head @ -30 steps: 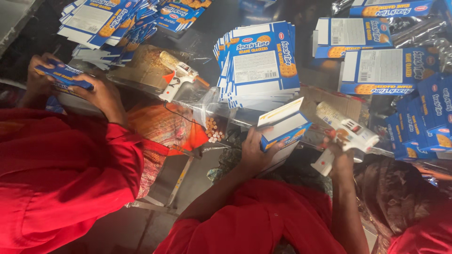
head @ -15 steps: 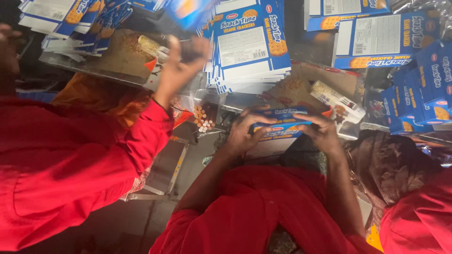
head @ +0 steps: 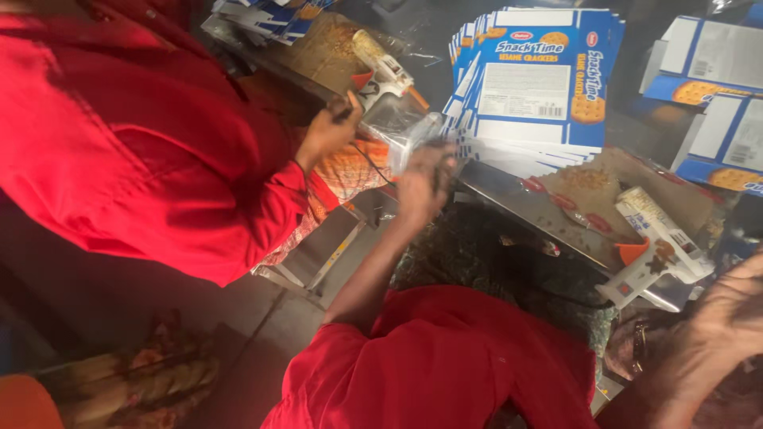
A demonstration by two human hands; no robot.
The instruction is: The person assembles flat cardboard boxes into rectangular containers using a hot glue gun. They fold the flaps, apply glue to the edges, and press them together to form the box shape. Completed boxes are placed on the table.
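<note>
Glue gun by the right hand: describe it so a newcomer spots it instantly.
Start at the fanned stack of flat blue cracker cartons at top centre. Below and right lies a brown board; the white glue gun rests at its right edge. Unlike the other glue gun further left, no hand touches it.

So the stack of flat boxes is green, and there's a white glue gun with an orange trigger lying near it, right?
Not quite. The stack of flat boxes is blue and white, not green, as the head view shows. The rest holds: a white glue gun with an orange trigger does lie near it.
</note>
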